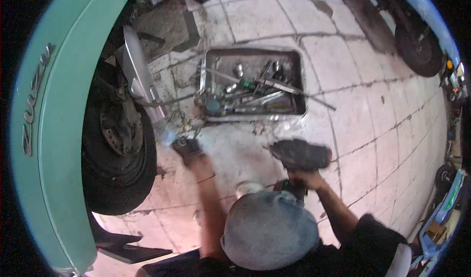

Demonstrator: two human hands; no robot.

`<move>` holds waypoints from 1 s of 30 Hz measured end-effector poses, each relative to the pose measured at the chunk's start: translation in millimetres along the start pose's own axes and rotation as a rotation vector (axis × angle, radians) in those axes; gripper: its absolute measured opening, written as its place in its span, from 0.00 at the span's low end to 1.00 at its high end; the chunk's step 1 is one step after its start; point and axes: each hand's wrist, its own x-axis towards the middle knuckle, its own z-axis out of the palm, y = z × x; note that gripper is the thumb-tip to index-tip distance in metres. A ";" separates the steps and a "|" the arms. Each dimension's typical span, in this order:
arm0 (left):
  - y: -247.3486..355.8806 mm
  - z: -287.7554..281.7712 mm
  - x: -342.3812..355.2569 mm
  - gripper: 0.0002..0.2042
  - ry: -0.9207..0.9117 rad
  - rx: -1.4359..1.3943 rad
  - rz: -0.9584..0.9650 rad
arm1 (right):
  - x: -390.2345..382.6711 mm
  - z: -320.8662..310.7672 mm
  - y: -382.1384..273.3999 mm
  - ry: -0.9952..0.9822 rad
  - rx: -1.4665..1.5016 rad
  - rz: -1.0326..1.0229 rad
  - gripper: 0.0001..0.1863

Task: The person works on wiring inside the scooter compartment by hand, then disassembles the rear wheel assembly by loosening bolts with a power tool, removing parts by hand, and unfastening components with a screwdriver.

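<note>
Drill (300, 154), seen in the head view, was dark with a reddish back end and stood toward four o'clock from the middle, its nose pointing between nine and ten. The right hand (305, 180) was wrapped around its handle. The left hand (191, 157) was toward eight o'clock, blurred and dark over the fingers; how far open it was, and whether it gripped anything, could not be told. Near it, toward nine o'clock, was a black wheel (115, 171) with a brake disc (111, 138), and farther out that way curved a pale green panel (61, 129). Between twelve and one sat a metal tray (260, 117) of loose tools, one long bar (321, 102) jutting past its rim toward four. Another wheel (417, 51) stood near two o'clock. Pale tiles (368, 129) covered the floor.
</note>
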 end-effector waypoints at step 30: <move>-16.5 160.9 -141.4 0.29 -0.828 1.073 -0.528 | 140.3 -60.2 -58.8 0.435 -0.099 -0.027 0.22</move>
